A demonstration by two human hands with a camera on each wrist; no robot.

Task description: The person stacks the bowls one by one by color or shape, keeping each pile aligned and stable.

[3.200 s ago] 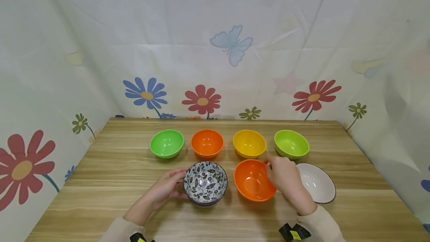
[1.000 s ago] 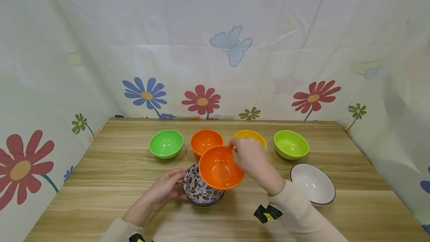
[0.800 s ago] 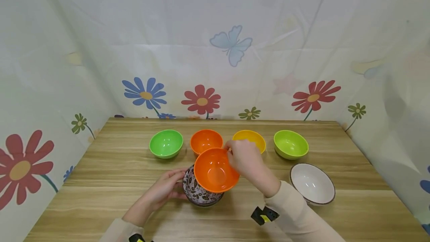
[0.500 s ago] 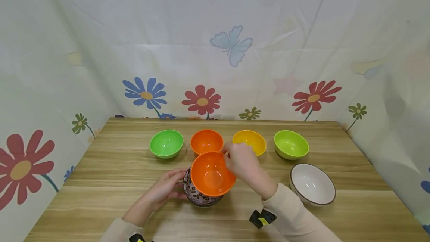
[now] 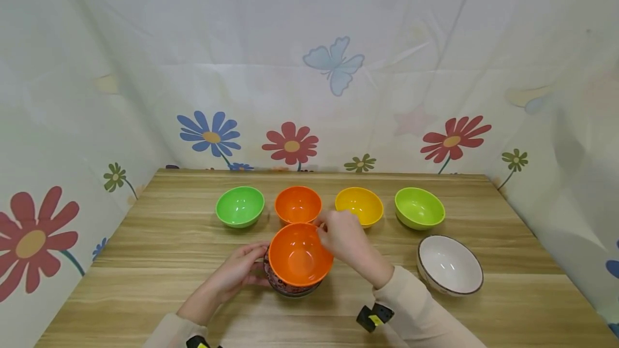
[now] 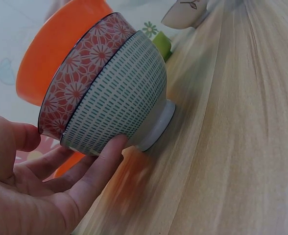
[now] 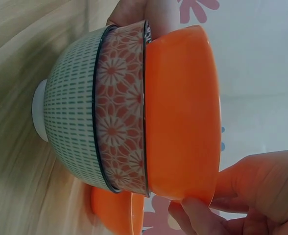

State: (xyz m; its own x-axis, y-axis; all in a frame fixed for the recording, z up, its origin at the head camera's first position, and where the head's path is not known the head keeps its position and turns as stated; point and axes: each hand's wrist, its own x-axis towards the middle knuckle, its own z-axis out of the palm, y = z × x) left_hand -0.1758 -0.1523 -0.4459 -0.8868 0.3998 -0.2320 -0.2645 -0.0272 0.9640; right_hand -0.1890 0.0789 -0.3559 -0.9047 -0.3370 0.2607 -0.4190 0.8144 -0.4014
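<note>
Head view shows the front orange bowl (image 5: pixel 301 255) at the near middle of the wooden table (image 5: pixel 145 262), set upright in the top of a stack of two patterned bowls. Its rim is pinched at the right side between thumb and fingers of the right hand (image 5: pixel 345 240). On the other side, the left hand (image 5: pixel 240 268) grips the stack, its thumb at the rim of the red-flowered bowl (image 6: pixel 83 71) and its fingers against the green-dashed bowl (image 6: pixel 122 90) below. From the right wrist, much of the orange wall stands above the red-flowered rim; whether its base rests inside cannot be told. Behind the stack runs a row: a green bowl (image 5: pixel 240 207), a rear orange bowl (image 5: pixel 298 204), a yellow bowl (image 5: pixel 360 202) and a lime bowl (image 5: pixel 419 208). A white bowl (image 5: pixel 451 265) with a dark rim sits apart, to the right of the right hand. Flowers and a butterfly decorate the cloth (image 5: pixel 242 42) behind.
</note>
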